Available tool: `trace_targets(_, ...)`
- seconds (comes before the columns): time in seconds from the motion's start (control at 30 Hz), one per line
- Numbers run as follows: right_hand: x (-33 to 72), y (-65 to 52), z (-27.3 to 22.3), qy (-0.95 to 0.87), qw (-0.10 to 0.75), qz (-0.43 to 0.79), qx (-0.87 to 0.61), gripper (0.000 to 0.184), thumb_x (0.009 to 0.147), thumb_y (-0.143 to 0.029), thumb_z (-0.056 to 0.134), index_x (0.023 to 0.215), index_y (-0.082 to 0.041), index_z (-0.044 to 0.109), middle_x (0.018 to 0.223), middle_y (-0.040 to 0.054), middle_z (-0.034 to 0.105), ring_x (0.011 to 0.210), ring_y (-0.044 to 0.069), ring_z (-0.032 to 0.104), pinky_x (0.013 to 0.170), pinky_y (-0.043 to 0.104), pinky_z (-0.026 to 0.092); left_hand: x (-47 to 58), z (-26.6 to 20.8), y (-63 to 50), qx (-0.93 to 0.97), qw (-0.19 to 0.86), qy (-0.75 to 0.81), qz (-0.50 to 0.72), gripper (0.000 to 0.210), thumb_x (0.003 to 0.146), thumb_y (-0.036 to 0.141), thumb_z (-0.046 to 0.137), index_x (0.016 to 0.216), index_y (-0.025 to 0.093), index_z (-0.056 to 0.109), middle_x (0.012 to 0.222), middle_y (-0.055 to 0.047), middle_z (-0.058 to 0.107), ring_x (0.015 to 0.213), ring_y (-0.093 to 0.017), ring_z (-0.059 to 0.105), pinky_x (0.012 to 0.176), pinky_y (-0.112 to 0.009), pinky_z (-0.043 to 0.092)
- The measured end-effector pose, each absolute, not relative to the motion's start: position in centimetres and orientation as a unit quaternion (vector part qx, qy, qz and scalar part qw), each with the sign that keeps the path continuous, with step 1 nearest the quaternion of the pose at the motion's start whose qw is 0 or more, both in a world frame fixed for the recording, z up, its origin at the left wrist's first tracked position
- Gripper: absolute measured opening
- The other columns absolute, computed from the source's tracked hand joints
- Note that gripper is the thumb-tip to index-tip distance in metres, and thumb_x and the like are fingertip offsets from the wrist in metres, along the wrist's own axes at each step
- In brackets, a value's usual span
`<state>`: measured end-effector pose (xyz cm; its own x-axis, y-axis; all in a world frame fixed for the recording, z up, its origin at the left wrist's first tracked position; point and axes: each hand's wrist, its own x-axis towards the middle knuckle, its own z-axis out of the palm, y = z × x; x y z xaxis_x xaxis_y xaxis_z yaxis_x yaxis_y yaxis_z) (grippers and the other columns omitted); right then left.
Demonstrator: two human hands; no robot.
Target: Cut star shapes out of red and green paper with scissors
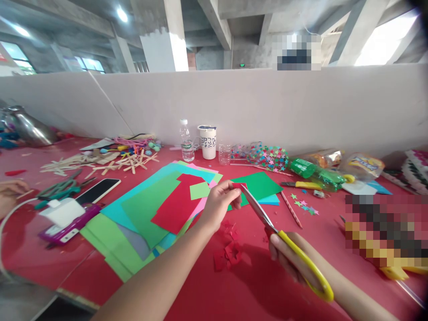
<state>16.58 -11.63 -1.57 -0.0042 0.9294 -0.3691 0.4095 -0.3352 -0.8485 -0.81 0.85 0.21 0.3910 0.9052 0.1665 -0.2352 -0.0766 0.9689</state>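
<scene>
Left of centre, the sheets lie stacked on the table. At mid-frame, the left hand pinches a small red piece between thumb and fingers; scraps lie lower in the frame. Just right, the scissors point to the upper left, tips at the piece; from here I cannot tell how far the blades are parted. Lower right of centre, the right hand is closed round the handles. For a clean edge, short bites seem best, the left hand turning the paper into the blades; fingertips so near the tips call for care.
</scene>
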Motion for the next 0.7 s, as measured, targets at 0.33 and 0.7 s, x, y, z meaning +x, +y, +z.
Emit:
trace_targets(0.33, 16.4, -11.8, -1.9, -0.517, 0.276, 0.487, -0.648, 0.065, 0.073, -0.081, 0.032, 0.071, -0.019, 0.053, 0.037, -0.0072, 0.042, 0.032, 0.007, 0.036, 0.036, 0.019, 0.032, -0.3, 0.0, 0.2, 0.551, 0.629, 0.295, 0.462, 0.016, 0.077, 0.029, 0.061, 0.068, 0.017, 0.056, 0.056, 0.002, 0.058, 0.050, -0.010, 0.053, 0.053, -0.022, 0.041)
trace_targets(0.7, 16.4, -11.7, -2.0, -0.509, 0.275, 0.480, -0.659, 0.062, 0.074, -0.079, 0.036, 0.068, -0.019, 0.051, 0.035, -0.0077, 0.041, 0.031, 0.007, 0.036, 0.036, 0.018, 0.031, -0.1, 0.0, -0.1, 0.529, 0.653, 0.288, 0.460, 0.012, 0.077, 0.027, 0.061, 0.071, 0.017, 0.057, 0.058, 0.002, 0.059, 0.050, -0.009, 0.054, 0.053, -0.021, 0.041)
